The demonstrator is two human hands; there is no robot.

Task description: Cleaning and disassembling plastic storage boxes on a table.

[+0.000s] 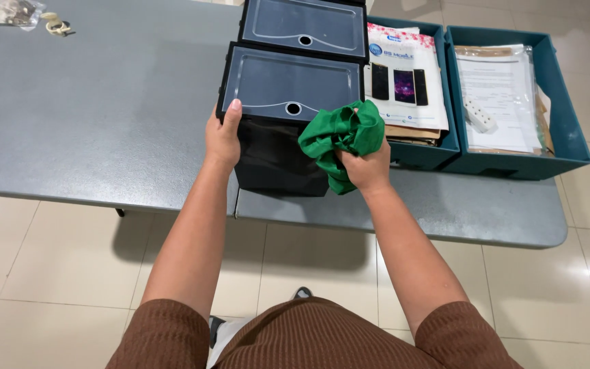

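**Near the bench edge: soft cloth bunched against a rigid box**

At the front edge of the grey bench (104,123), the left hand (221,140) wraps the near left corner of a black box (278,147), thumb lying up along its clear lid and fingers hidden down the side. That grip is wide, spread over the corner rather than closed round anything. The right hand (367,167) is clenched on a green cloth (341,137), which bulges out above and to the left of the fist and presses against the box's right front corner.

The cloth looks light, limp and easy to crush; it should hold anywhere a fist can gather it, though loose folds may trail. The box looks stiff and hollow, probably light, with smooth plastic faces that could slide under a palm, so corners and edges seem the surest holds. A second box (303,27) stands touching behind it. Two teal trays (513,164) of papers sit to the right, just beside the boxes.
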